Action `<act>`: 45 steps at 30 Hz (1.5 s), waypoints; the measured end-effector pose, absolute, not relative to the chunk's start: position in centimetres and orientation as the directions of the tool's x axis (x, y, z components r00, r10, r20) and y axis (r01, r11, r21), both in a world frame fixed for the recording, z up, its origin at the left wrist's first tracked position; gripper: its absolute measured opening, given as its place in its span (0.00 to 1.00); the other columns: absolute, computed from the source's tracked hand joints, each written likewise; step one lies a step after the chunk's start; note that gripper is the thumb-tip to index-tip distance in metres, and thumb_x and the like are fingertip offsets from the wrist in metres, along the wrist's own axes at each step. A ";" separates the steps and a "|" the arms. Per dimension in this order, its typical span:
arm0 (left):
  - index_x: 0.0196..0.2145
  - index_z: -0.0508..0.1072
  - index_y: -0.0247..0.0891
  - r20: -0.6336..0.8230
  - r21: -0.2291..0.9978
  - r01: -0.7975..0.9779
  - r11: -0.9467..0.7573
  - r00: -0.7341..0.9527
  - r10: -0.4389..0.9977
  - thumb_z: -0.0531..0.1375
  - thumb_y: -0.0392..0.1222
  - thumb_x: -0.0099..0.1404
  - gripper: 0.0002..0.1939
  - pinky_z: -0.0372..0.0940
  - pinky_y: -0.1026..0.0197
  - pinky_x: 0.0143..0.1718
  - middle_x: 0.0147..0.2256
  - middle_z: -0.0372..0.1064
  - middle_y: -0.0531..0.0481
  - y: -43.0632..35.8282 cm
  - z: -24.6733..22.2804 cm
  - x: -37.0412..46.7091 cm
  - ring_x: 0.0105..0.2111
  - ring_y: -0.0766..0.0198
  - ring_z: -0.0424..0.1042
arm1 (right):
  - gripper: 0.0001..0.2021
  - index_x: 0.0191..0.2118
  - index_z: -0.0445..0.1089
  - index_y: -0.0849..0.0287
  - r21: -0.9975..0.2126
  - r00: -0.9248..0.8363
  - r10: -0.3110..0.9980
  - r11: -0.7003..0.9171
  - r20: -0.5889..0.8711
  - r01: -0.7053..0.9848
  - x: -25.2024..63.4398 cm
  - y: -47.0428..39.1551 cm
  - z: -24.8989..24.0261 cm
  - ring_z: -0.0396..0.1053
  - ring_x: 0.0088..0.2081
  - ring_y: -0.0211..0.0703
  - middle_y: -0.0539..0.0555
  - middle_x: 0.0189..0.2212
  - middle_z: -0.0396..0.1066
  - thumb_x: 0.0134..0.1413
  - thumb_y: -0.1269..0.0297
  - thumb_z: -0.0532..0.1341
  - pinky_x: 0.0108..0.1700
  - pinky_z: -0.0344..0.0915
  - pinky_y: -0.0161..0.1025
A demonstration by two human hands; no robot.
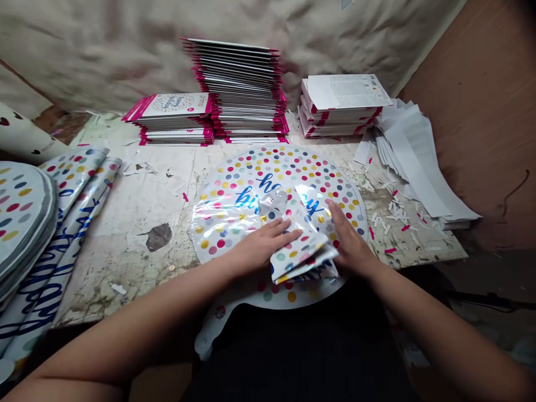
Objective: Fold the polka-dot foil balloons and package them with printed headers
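Note:
A flat, round foil balloon (234, 173) with coloured dots and blue script lettering lies on the table before me, its neck hanging over the front edge at lower left. On top of it rests a folded dotted foil balloon (299, 251), a small layered packet. My left hand (272, 240) lies flat with stretched fingers on the packet's left side. Beside the packet's right edge is my right hand (349, 243), its fingers extended and apart; whether it touches the edge I cannot tell. Clear crumpled film (274, 201) shows just above the packet.
Stacks of pink-edged printed cards (243, 89) stand at the back, with another card stack (343, 106) to their right. White paper sheets (419, 162) and scraps lie at right. More flat balloons (25, 212) and long folded foil pieces (71, 240) are piled at left.

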State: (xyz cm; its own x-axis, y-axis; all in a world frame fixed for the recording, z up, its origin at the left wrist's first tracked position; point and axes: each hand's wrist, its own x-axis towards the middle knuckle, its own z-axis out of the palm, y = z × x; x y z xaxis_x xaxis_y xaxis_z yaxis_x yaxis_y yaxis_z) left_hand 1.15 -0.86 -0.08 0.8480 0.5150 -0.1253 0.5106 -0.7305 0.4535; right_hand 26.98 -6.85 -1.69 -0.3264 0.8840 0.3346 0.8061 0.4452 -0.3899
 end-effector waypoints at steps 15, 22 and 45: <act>0.30 0.73 0.39 -0.362 0.697 0.713 -0.069 0.434 0.825 0.52 0.49 0.63 0.14 0.64 0.65 0.23 0.23 0.72 0.52 0.1 0.4 0.9 0.22 0.64 0.71 | 0.10 0.31 0.70 0.58 -0.792 -0.130 0.886 -0.321 -0.445 0.519 25.3 -3.0 -0.7 0.66 0.18 0.36 0.49 0.20 0.71 0.53 0.58 0.58 0.19 0.62 0.32; 0.36 0.69 0.37 -0.245 0.567 0.791 -0.231 0.429 0.870 0.50 0.50 0.64 0.15 0.67 0.58 0.29 0.30 0.73 0.44 2.3 1.0 1.9 0.29 0.57 0.73 | 0.18 0.34 0.65 0.59 -0.615 0.070 0.790 -0.526 -0.609 0.588 24.5 0.1 -1.6 0.59 0.12 0.36 0.52 0.17 0.68 0.60 0.51 0.46 0.14 0.53 0.32; 0.34 0.61 0.37 -0.720 0.631 0.030 0.775 0.394 0.571 0.62 0.38 0.53 0.13 0.64 0.66 0.25 0.24 0.67 0.54 2.9 2.6 4.0 0.21 0.68 0.69 | 0.29 0.62 0.52 0.54 -0.331 -0.428 0.900 0.431 0.084 0.840 23.7 2.3 -0.7 0.48 0.62 0.49 0.57 0.62 0.50 0.58 0.47 0.48 0.60 0.50 0.53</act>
